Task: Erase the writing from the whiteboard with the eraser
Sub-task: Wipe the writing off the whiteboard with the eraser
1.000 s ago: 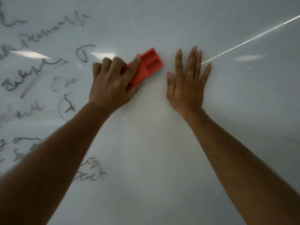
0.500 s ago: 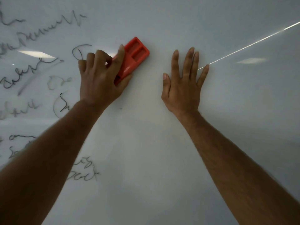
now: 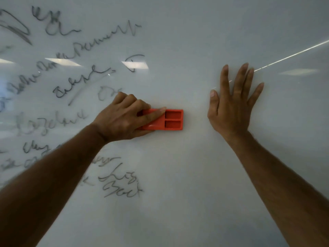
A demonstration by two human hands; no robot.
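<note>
The left hand [image 3: 122, 118] presses the orange eraser [image 3: 167, 120] lengthwise against the whiteboard [image 3: 178, 175], fingers clamped around its left end. Black writing [image 3: 74, 86] covers the board's left part. The right hand [image 3: 231, 106] lies flat on the board, fingers spread.

The eraser [image 3: 166, 119] was pressed on the whiteboard [image 3: 178, 193] under the left hand [image 3: 124, 120], writing [image 3: 74, 90] to its left, the right hand [image 3: 231, 107] laid flat to its right.

red eraser [image 3: 171, 120] flat and level on the whiteboard [image 3: 178, 175], black scrawled writing [image 3: 71, 77] to its left
</note>
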